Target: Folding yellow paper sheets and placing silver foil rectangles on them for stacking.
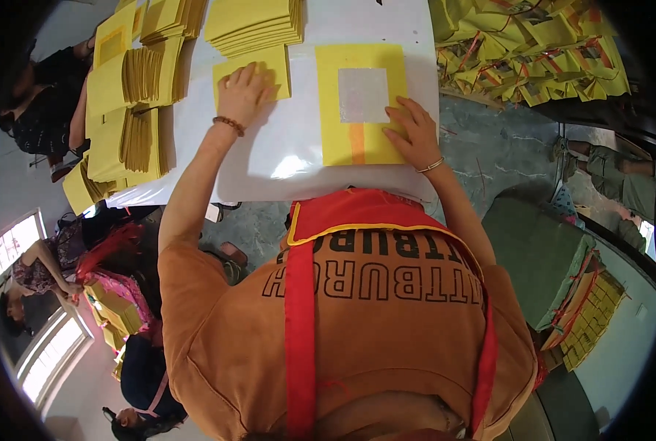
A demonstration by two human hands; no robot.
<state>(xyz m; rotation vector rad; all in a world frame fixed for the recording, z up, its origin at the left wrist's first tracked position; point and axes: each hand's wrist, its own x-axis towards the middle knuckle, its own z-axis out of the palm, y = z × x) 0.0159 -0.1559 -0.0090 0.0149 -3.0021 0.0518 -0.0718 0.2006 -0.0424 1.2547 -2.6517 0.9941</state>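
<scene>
My left hand [241, 94] lies with spread fingers on a folded yellow paper [281, 72], pressing it against the white table. To its right, a larger yellow paper sheet [329, 110] lies flat. It bears a silver-grey square [363, 95] with an orange strip [357, 144] running down below it. Over the right edge of this sheet rests my right hand [416, 134], fingers apart, the fingertips by the square's lower right corner. Neither hand grips anything that I can see. A beaded bracelet is on my left wrist, a thin bangle on my right.
Behind my left hand stands a stack of folded yellow papers [254, 26]. More bundles [111, 143] line the table's left side. The white table [232, 173] ends just before my red apron [357, 209]. Tied yellow paper bundles [533, 59] are piled at far right. Other people sit at left.
</scene>
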